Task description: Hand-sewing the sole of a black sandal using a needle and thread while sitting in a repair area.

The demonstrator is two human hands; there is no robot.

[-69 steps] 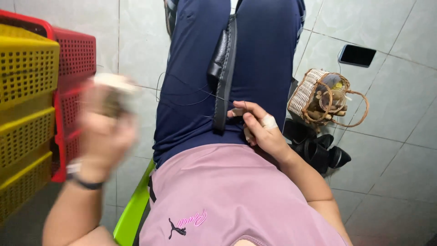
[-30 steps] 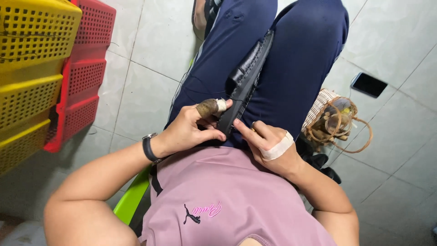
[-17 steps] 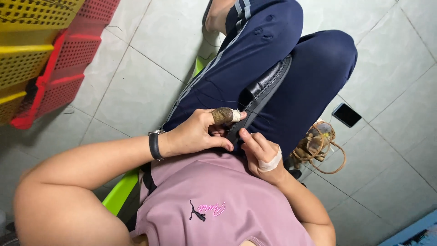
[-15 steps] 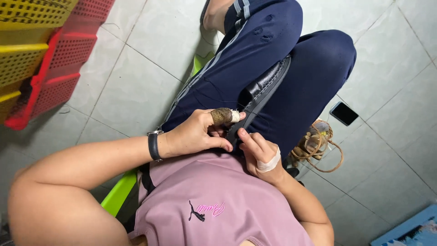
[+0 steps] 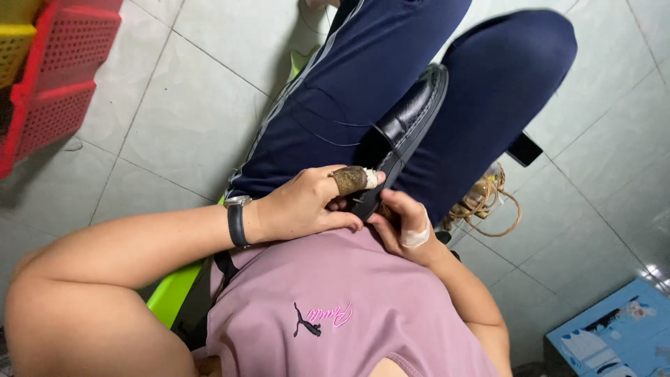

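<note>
I am seeing both hands gripping the black shoe (image 5: pixel 408 119) between the knees; left hand (image 5: pixel 307 206) thimbled, right hand (image 5: pixel 405 227) bandaged.

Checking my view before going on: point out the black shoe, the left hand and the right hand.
black shoe (image 5: pixel 412 115), head view, upper near the sole edge.
left hand (image 5: pixel 300 206), head view, back of hand.
right hand (image 5: pixel 405 227), head view, knuckles.

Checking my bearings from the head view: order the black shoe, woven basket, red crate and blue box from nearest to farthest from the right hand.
From the right hand:
1. Black shoe, touched, between the knees.
2. Woven basket, floor beside the right leg.
3. Blue box, lower right corner.
4. Red crate, far upper left.
</note>
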